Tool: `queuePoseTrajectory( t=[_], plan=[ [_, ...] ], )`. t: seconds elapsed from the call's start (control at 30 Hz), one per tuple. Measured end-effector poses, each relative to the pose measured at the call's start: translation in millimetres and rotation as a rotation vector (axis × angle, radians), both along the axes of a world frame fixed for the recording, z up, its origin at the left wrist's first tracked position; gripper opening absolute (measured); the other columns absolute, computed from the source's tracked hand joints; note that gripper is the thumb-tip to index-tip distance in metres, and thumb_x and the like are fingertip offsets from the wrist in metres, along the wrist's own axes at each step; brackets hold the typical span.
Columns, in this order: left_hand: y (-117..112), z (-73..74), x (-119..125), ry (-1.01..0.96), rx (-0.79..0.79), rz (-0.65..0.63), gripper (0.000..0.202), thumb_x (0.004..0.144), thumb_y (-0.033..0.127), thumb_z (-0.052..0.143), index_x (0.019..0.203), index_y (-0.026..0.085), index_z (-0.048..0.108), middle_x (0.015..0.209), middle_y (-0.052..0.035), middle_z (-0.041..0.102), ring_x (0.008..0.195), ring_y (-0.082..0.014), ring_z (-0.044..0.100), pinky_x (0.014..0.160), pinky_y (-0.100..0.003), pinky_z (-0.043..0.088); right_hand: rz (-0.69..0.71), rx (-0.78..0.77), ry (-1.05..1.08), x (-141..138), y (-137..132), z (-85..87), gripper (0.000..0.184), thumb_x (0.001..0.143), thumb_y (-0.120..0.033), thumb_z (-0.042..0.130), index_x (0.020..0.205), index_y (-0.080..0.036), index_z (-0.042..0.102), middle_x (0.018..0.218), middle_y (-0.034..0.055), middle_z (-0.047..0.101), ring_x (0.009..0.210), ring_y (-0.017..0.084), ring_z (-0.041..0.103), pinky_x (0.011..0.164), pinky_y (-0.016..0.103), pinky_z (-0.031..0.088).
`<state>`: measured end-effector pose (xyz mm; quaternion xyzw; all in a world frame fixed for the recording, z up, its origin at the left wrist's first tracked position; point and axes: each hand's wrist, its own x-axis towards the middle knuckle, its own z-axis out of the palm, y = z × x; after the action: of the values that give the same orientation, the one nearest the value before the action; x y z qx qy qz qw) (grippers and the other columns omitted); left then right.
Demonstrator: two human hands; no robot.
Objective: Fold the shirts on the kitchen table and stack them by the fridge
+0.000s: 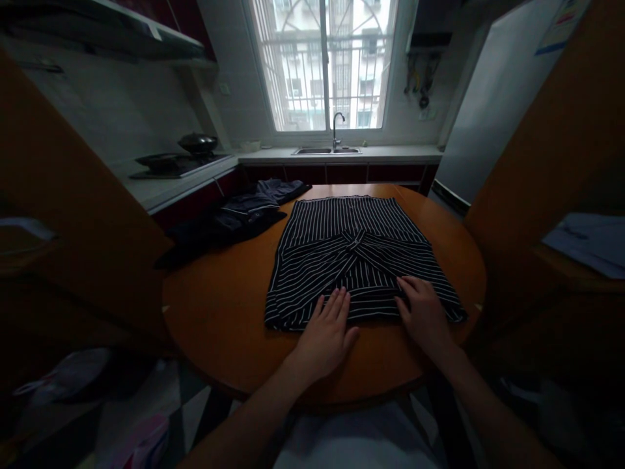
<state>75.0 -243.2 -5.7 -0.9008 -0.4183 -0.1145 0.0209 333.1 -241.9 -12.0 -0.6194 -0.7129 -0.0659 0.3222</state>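
Note:
A black garment with white stripes (312,257) lies spread on the round wooden table (219,306), with a gathered twist at its middle and its near edge toward me. My left hand (326,332) rests on that near edge, palm down with the fingers stretched out. At the right part of the same edge, my right hand (424,316) touches the cloth with bent fingers, its thumb apart from the forefinger. Neither hand visibly lifts the fabric. Whether the garment is a skirt or a top I cannot tell.
Dark clothes (239,212) lie heaped at the table's far left, partly over its edge. Beyond the table are a counter with a sink (327,150), a stove (180,166) with a lidded pan (198,142), and a fridge (493,98) at right.

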Motion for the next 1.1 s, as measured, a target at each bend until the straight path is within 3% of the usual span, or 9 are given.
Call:
queuePoseTrajectory(
  t=[0.2,0.33,0.43,0.6,0.87,1.1],
  plan=[
    [5,11.3,7,0.008,0.006,-0.012,0.059,0.104,0.041,0.040,0.154,0.010,0.036,0.161,-0.0200,0.035,0.152,-0.0330,0.027,0.121,-0.057,0.026,0.009,-0.119,-0.083,5,10,7.7,0.023,0.094,-0.019,0.050,0.100,-0.021,0.072,0.100,0.0112,0.068,0.098,0.029,0.060,0.088,0.044,0.052],
    [25,33.0,37,-0.033,0.031,-0.080,0.044,0.103,0.025,0.044,0.145,0.012,0.048,0.153,-0.0156,0.047,0.144,-0.0296,0.040,0.118,-0.048,0.034,-0.005,-0.119,-0.068,1,8,3.0,0.022,0.095,-0.016,0.050,0.093,-0.019,0.071,0.098,0.0109,0.067,0.095,0.027,0.059,0.086,0.041,0.050],
    [43,42.2,65,-0.074,0.017,-0.139,0.033,0.100,0.024,0.054,0.132,0.019,0.061,0.133,-0.0106,0.060,0.123,-0.0270,0.054,0.105,-0.042,0.047,-0.014,-0.130,-0.066,0,4,2.1,0.022,0.095,-0.014,0.050,0.093,-0.018,0.072,0.097,0.0104,0.067,0.094,0.026,0.060,0.086,0.039,0.049],
    [60,35.9,91,-0.073,-0.011,-0.209,0.018,0.098,0.022,0.059,0.108,0.024,0.074,0.107,-0.0060,0.063,0.103,-0.0231,0.057,0.089,-0.036,0.051,-0.030,-0.127,-0.153,-6,-14,3.0,0.024,0.096,-0.014,0.049,0.097,-0.018,0.073,0.104,0.0106,0.069,0.097,0.025,0.060,0.086,0.040,0.046],
    [69,30.2,94,-0.027,0.051,-0.332,0.014,0.097,0.018,0.061,0.096,0.018,0.075,0.094,-0.0053,0.064,0.091,-0.0195,0.059,0.085,-0.030,0.050,-0.127,-0.104,-0.144,-11,-40,1.3,0.027,0.098,-0.024,0.052,0.117,-0.020,0.070,0.115,0.0122,0.064,0.108,0.027,0.056,0.091,0.043,0.042],
    [69,27.2,93,-0.109,0.113,-0.428,0.018,0.101,0.021,0.056,0.104,0.019,0.074,0.099,-0.0049,0.064,0.092,-0.0177,0.059,0.085,-0.029,0.050,-0.165,-0.123,-0.166,-12,-40,1.4,0.026,0.098,-0.025,0.050,0.114,-0.022,0.070,0.117,0.0119,0.065,0.110,0.028,0.055,0.094,0.047,0.039]
  ],
)
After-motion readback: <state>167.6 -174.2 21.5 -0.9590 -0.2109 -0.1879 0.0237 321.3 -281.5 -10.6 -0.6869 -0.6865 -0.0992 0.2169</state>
